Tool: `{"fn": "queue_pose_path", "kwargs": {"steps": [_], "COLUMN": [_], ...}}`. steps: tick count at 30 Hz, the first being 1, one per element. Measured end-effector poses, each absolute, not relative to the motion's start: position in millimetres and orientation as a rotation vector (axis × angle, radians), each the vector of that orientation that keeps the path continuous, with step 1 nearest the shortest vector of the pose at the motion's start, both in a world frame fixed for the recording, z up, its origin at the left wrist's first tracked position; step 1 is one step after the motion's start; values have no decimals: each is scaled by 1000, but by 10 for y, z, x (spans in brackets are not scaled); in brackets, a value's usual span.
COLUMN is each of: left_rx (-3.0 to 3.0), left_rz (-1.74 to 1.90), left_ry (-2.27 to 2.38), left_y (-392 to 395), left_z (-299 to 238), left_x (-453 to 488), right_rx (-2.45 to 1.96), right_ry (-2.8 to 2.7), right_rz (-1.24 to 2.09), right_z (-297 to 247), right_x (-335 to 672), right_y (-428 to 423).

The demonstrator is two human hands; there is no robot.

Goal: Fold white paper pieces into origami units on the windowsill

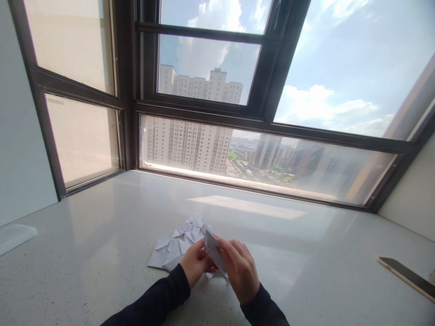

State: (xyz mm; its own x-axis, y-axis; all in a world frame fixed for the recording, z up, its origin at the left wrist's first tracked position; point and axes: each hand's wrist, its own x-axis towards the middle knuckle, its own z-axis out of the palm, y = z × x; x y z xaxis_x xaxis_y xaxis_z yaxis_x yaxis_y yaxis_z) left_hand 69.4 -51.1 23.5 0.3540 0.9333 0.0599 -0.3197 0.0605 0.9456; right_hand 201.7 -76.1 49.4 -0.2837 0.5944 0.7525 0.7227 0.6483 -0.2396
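Observation:
Between both hands is a folded piece of white paper (213,248), lifted above the sill and tilted. My left hand (196,263) is closed on its lower left side, fingers curled and partly hidden behind it. From the right, my right hand (242,267) pinches the same paper along its edge, thumb and fingers pressed together. Just behind and to the left lie several folded white paper pieces (176,248) in a loose cluster. Some of these are covered by my hands. Dark sleeves reach both wrists.
The pale speckled stone sill (102,253) spreads around my hands. A dark flat object with a light edge (408,276) lies at the right. At the far left sits a white translucent item (16,236). Dark window frames (204,113) border the sill's back.

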Motion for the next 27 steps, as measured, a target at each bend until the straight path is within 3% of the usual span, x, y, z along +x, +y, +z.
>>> {"fn": "queue_pose_path", "kwargs": {"steps": [4,27], "left_rx": [1126,1051], "left_rz": [1019,941], "left_ry": [718,642], "left_y": [-527,-572], "left_z": [198,245], "left_x": [697,680], "right_rx": [-1085,-1026], "right_ry": [-1985,-1923], "right_rz": [-273,-89], "right_z": [455,426], "right_x": [2028,2003], "right_y": [-719,-702]}}
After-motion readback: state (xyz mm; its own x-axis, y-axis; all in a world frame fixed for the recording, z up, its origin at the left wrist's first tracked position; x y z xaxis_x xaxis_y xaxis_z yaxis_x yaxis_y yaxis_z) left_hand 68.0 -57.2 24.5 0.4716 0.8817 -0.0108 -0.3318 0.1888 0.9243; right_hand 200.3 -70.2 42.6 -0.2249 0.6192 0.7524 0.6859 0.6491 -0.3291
